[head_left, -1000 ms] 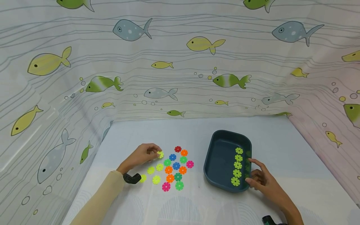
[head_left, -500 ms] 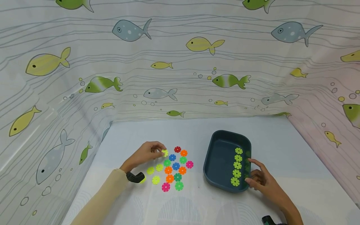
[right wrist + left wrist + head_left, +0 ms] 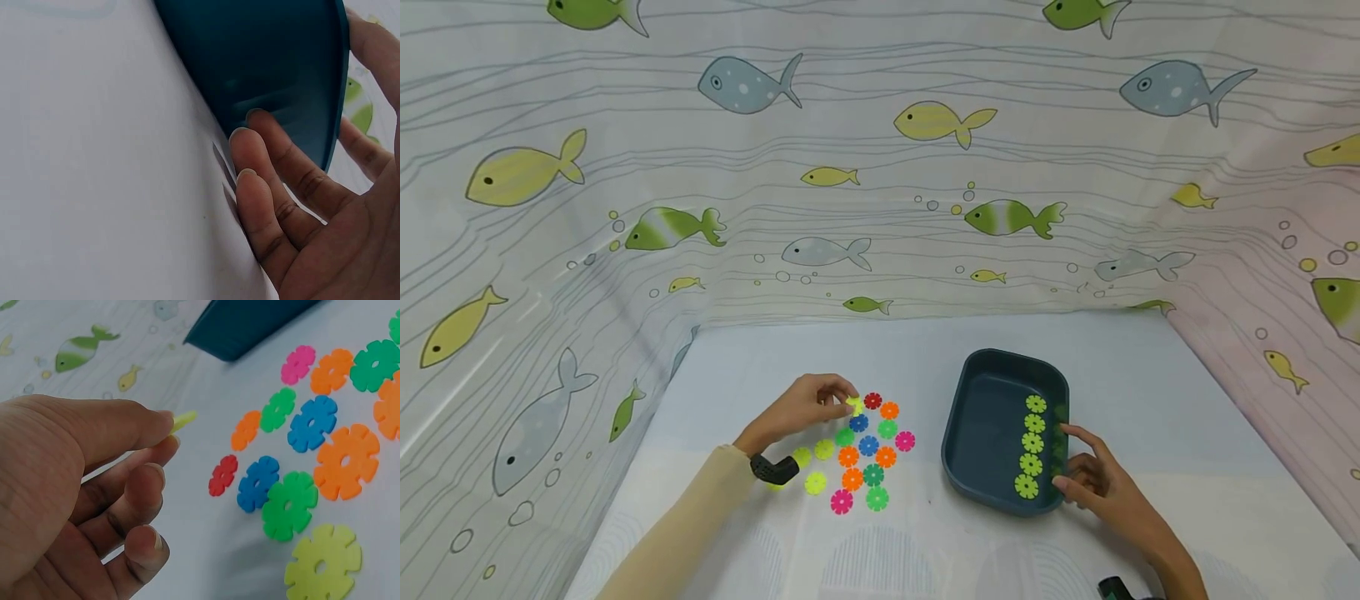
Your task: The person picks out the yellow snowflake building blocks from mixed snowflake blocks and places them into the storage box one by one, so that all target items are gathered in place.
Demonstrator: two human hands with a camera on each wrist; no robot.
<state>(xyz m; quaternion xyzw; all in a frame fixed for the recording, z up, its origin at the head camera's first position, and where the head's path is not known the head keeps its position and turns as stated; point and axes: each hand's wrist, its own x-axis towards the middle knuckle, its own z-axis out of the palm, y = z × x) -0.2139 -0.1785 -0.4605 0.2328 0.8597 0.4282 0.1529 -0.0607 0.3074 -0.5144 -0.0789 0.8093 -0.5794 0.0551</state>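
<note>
Between thumb and forefinger, my left hand (image 3: 802,408) pinches a yellow snowflake disc (image 3: 183,421), seen edge-on in the left wrist view. It is held above the table beside a red disc (image 3: 872,401). My right hand (image 3: 1107,485) grips the right side of a dark blue tray (image 3: 953,417). In the right wrist view, fingertips (image 3: 250,147) rest at the tray's outer wall while the thumb and another finger reach over the rim. Several yellow-green discs (image 3: 1033,442) lie in a column inside the tray, along its right side.
Loose discs lie left of the tray: blue (image 3: 868,446), orange (image 3: 852,479), pink (image 3: 841,502), green (image 3: 877,498) and yellow (image 3: 816,482). The black wrist camera (image 3: 774,469) partly covers yellow ones. A fish-patterned curtain (image 3: 880,250) stands behind the white table (image 3: 895,350).
My left hand has moved right with the yellow disc, from the left of the loose pile to beside the red disc. The right hand and the tray have stayed put.
</note>
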